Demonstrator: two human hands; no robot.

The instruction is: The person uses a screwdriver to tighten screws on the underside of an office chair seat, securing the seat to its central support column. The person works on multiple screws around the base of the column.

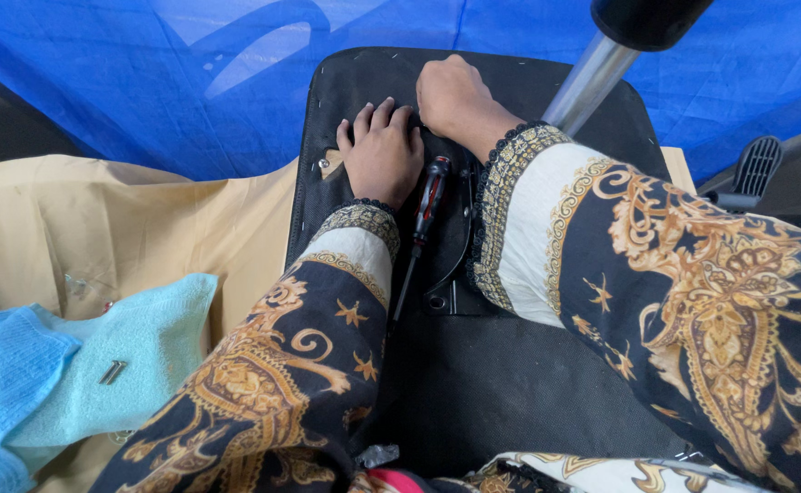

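A black seat panel lies upside down in front of me on the floor coverings. My left hand rests palm down on its far part, fingers curled at the edge. My right hand sits just beyond and to the right, closed over something on the panel that I cannot make out. A screwdriver with a black and red handle lies loose on the panel between my forearms. Beside it a black curved metal bracket is fixed to the panel. Both sleeves are dark with gold patterning.
A silver post with a black cap rises at the upper right. Blue tarp lies behind, tan cloth to the left. Light blue towels at lower left carry a small metal screw. A black plastic part sits at right.
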